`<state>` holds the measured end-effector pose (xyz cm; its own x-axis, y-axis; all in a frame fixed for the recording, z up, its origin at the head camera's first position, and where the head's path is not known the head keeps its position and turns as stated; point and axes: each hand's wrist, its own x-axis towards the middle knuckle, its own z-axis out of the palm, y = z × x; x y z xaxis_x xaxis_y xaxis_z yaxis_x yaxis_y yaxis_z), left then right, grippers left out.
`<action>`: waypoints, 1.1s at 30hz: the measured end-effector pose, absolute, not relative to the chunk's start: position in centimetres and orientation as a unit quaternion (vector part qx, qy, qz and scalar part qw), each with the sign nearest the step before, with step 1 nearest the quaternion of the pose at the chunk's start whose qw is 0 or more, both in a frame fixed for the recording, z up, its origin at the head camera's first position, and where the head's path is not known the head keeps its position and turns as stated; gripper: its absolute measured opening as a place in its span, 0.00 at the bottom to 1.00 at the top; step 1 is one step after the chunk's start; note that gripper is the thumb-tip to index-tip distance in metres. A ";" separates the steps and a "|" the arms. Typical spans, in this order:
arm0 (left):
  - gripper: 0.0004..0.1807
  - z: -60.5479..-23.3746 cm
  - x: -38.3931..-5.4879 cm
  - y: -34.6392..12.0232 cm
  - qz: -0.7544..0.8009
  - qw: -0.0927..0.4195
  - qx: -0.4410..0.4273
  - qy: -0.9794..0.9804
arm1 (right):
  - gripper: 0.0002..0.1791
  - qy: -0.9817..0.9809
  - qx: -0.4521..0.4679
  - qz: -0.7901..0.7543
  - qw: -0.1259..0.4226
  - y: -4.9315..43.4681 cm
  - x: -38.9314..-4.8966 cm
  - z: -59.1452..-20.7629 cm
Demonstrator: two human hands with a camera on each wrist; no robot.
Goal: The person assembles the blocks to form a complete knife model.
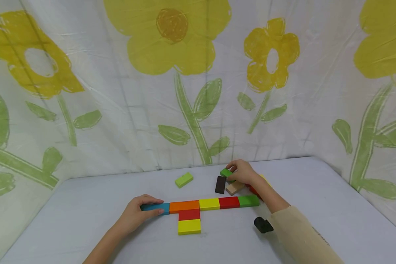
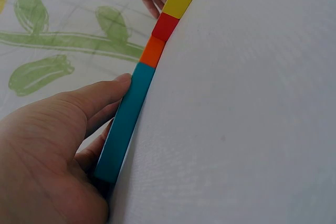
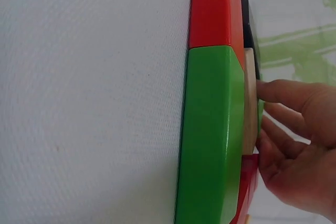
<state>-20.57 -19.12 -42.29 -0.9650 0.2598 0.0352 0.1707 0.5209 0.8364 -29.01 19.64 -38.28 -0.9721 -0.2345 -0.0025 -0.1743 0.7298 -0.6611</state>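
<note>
On wht tbl (image 1: 234, 242), held blue blk (image 2: 125, 124) (rect.) looks smooth.

Booth-like spot w/ flwr-print curtain (image 1: 142, 110)

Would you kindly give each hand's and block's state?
Left hand, pinching blue block
Right hand, pinching far green block
Five-block row, flat, end to end
Two-block stem, flat, touching orange block
Lime block, flat, apart
Dark block, flat
Wooden block, flat
Rear red block, partly hidden
Rear yellow block, partly hidden
</note>
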 end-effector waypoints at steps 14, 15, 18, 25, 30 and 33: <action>0.16 -42.3 -20.6 -19.1 0.474 0.048 0.125 0.870 | 0.23 0.932 -0.117 -0.344 0.016 19.6 -29.5 -37.8; 0.16 -42.3 -20.6 -19.1 0.474 0.048 0.125 0.870 | 0.24 0.930 -0.117 -0.348 0.017 19.6 -29.5 -37.7; 0.16 -42.3 -20.6 -19.1 0.474 0.049 0.121 0.871 | 0.24 0.926 -0.127 -0.354 0.013 19.4 -29.3 -37.3; 0.16 -42.3 -20.6 -19.1 0.475 0.047 0.120 0.870 | 0.22 0.918 -0.172 -0.357 0.005 18.3 -28.4 -36.3; 0.15 -42.2 -20.6 -19.0 0.477 0.051 0.109 0.871 | 0.22 0.915 -0.181 -0.361 0.017 17.1 -27.4 -36.0; 0.15 -42.2 -20.6 -19.0 0.478 0.053 0.106 0.871 | 0.21 0.912 -0.186 -0.364 0.028 16.5 -26.6 -35.9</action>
<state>-20.62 -19.01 -42.19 -0.9719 0.2351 0.0096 0.1345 0.5214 0.8427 -26.64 16.46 -35.94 -0.9291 -0.3599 0.0854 -0.3197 0.6653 -0.6746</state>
